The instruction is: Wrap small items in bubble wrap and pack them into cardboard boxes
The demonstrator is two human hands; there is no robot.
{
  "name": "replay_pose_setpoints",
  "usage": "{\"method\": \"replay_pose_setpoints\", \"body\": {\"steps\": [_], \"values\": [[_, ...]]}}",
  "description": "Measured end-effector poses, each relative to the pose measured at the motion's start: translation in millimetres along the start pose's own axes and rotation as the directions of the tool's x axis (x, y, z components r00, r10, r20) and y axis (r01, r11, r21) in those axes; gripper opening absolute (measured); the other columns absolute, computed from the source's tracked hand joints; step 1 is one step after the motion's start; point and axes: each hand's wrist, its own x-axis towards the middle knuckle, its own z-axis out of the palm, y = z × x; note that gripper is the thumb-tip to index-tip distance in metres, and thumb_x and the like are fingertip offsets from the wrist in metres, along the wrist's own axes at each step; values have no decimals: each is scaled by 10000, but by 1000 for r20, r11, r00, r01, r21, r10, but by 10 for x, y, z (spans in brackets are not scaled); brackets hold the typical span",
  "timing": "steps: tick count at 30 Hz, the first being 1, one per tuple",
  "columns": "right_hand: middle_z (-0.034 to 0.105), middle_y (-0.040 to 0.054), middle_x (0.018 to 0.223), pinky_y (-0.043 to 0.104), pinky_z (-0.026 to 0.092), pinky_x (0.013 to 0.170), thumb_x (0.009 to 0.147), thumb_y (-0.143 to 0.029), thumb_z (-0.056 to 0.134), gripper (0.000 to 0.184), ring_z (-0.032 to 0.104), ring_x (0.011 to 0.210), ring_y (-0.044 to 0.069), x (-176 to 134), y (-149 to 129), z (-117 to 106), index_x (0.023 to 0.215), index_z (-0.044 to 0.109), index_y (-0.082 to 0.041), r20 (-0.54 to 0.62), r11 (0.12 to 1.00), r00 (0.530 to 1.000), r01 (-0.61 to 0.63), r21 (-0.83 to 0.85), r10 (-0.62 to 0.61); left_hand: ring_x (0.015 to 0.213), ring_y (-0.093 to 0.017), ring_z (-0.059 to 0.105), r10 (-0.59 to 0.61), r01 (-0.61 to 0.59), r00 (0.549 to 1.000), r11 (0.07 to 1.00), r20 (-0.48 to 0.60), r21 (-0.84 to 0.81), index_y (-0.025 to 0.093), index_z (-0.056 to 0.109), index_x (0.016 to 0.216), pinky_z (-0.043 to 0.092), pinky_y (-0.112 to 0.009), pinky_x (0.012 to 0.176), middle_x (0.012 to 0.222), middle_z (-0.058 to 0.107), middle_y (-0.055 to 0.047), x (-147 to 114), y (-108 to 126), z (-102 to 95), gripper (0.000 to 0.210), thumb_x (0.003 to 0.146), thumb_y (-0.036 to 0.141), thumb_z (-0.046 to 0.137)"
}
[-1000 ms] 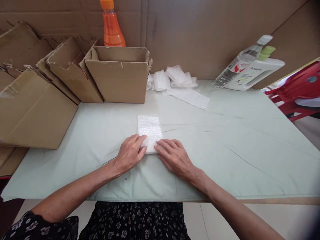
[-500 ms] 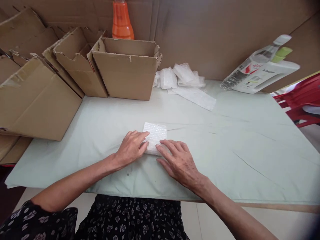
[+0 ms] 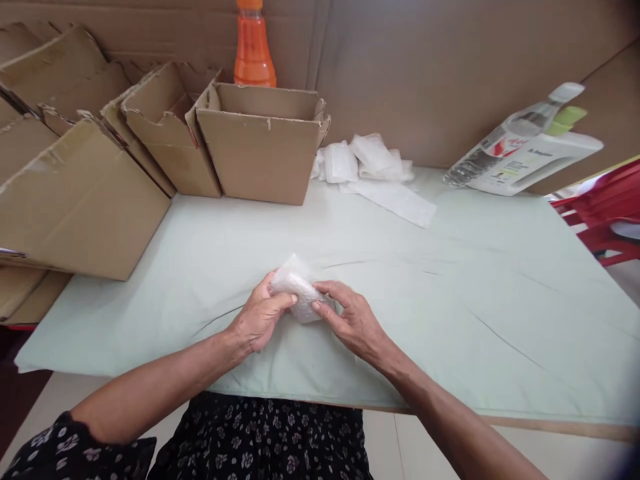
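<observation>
A small piece of bubble wrap (image 3: 299, 287), whitish and see-through, is held between my two hands just over the table, curled up rather than flat. My left hand (image 3: 263, 310) grips its left side, thumb on top and the other fingers hidden behind. On the right side, my right hand (image 3: 347, 317) pinches the edge between thumb and fingers. Whether anything lies inside the wrap I cannot make out. Farther back, a pile of folded bubble wrap pieces (image 3: 367, 159) rests by the boxes, with a flat strip (image 3: 397, 201) in front.
Several open cardboard boxes (image 3: 260, 157) line the left and back of the cloth-covered table (image 3: 450, 320). An orange bottle (image 3: 255, 53) stands behind them. At the back right, a clear bottle (image 3: 520, 133) and a white jug (image 3: 540, 163) lean together. A red chair (image 3: 610, 213) stands beyond the right edge.
The bubble wrap lay flat on the table under my fingers; now it is lifted, tilted and curled. Both hands have closed on its sides.
</observation>
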Motion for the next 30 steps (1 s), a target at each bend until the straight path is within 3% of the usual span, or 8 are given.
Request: {"method": "replay_pose_setpoints", "body": {"steps": [4,7,11,14,16,18,24,30], "values": [[583,141,1432,481,531,974,857,-486,700,553,602,1244,309,15,-16,-72,1343,591,-245,-1,999,1000,-25,32,25,908,-162,643,80,-81,997,997,22,15,174,624,1114,511,-300,859,987,708,-30,-13,-3,49,437,712,279,760],[735,78,1051,342,568,758,889,-493,653,389,692,883,222,77,-17,-83,1157,668,-211,146,970,984,-131,203,103,894,-177,656,100,-110,989,990,108,92,162,635,1085,524,-311,840,970,717,-47,4,12,34,388,769,353,757],[687,28,804,292,516,647,893,-501,629,309,636,720,190,166,41,-125,932,687,-200,74,895,966,-256,365,246,968,-221,660,306,-326,945,853,117,407,170,606,1189,544,-369,868,1101,702,-103,198,286,-65,455,827,423,715],[675,30,809,282,493,614,878,-534,640,340,628,718,192,200,137,-261,927,692,-202,79,851,943,-327,411,324,1197,-265,592,687,-561,709,409,163,720,211,552,1309,478,-458,1045,1317,619,-128,477,806,-158,464,881,359,651],[669,28,797,282,485,616,883,-545,629,344,621,713,192,204,197,-370,891,696,-207,91,872,940,-338,353,328,1389,-304,451,837,-565,475,53,272,824,216,542,1331,343,-523,1172,1441,534,-132,732,1234,-214,466,876,275,622],[671,26,797,286,485,628,891,-555,607,354,619,713,194,200,241,-464,886,700,-214,90,903,944,-331,272,319,1478,-337,331,878,-473,345,-143,332,869,207,519,1371,236,-563,1217,1501,484,-129,1023,1637,-268,562,822,210,640],[673,27,803,288,502,624,897,-560,597,360,618,707,189,160,282,-730,911,693,-214,3,940,945,-324,109,326,989,-273,653,753,-330,511,-273,414,904,186,692,917,339,-554,1119,926,737,-72,1478,2176,-385,186,807,152,546],[682,28,809,300,542,557,843,-542,696,312,632,666,195,-110,217,-1258,947,694,-248,-245,975,946,-186,125,212,896,-198,662,679,-508,356,-436,642,743,212,656,859,380,-532,1120,878,734,-17,584,1754,-329,152,852,118,537]]}}
